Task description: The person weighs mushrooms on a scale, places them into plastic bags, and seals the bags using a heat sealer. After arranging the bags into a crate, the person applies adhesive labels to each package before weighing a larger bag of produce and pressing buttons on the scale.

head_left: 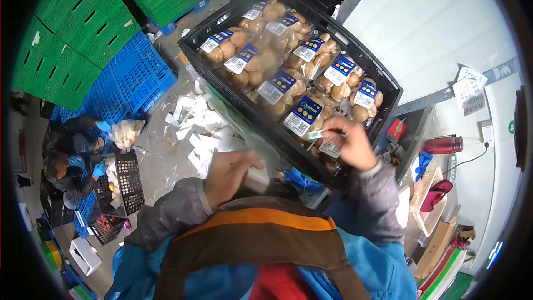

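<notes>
A large black crate [244,97] holds several clear packs of brown mushrooms [308,54] with blue-and-white labels. My right hand [351,143] is over its near end, thumb and fingers pinching a small pale label [315,135]. Beneath those fingers lies a mushroom pack [330,149], partly covered by the hand. Closer to my body, outside the crate, my left hand [229,173] is closed on a white roll [257,180], which is blurred and looks like a label roll.
White paper scraps [208,141] litter the floor left of the crate. Green crates [72,39] and blue pallets [133,72] stand farther left. A co-worker [69,161] in blue gloves handles a bag beside black crates [129,183]. At right are a red flask [443,145] and a basket [427,203].
</notes>
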Action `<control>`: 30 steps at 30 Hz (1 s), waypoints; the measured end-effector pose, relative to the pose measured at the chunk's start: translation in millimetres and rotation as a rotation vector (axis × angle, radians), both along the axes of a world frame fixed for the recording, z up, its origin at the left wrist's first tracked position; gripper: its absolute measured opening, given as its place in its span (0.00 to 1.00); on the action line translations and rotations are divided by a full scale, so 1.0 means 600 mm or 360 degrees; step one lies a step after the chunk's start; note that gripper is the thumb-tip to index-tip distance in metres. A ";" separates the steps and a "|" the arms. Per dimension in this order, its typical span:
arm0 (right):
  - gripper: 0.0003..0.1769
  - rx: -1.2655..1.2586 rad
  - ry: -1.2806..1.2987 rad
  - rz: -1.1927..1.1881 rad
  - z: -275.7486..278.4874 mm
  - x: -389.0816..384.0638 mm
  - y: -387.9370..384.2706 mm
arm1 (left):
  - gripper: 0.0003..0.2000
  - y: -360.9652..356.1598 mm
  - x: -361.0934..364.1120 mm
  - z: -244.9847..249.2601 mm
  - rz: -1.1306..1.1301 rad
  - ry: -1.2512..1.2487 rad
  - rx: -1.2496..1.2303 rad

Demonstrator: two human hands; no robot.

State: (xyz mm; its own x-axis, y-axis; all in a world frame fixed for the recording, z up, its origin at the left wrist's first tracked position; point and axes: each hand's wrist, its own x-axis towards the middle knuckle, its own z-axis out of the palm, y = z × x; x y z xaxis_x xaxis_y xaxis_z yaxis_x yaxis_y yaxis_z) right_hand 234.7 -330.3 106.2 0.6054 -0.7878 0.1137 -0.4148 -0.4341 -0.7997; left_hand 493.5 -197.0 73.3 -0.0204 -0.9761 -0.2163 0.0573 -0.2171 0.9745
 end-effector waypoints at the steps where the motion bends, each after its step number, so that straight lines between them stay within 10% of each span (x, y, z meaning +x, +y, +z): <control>1: 0.05 0.0056 0.0196 0.0044 -0.011 -0.023 -0.030 | 0.05 -0.005 0.006 0.014 -0.0008 -0.0096 -0.0079; 8: 0.09 -0.0067 0.0570 0.0284 -0.102 -0.034 -0.077 | 0.06 0.000 0.013 0.039 -0.0043 -0.0188 0.0119; 12: 0.13 -0.0441 0.0556 -0.0340 -0.109 -0.022 -0.046 | 0.06 0.006 0.018 0.025 0.0026 -0.0138 0.0208; 16: 0.14 0.0133 -0.0360 -0.0088 -0.020 0.067 0.047 | 0.03 0.003 0.009 0.000 0.0077 0.0034 -0.0052; 24: 0.05 0.0577 -0.0296 0.0209 0.018 0.130 0.080 | 0.08 -0.008 0.017 0.044 -0.0043 -0.0338 0.0205; 30: 0.05 -0.0177 0.0211 0.0239 -0.039 0.094 -0.125 | 0.04 0.009 0.032 -0.011 0.0386 -0.0022 0.0058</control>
State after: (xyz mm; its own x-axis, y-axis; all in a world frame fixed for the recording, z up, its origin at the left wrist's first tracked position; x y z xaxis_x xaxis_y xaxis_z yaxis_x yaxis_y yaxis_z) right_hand 291.3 -405.3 83.0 0.7302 -0.6749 0.1063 -0.4373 -0.5813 -0.6862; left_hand 512.9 -191.8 66.4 0.2168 -0.9437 -0.2500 0.0990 -0.2335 0.9673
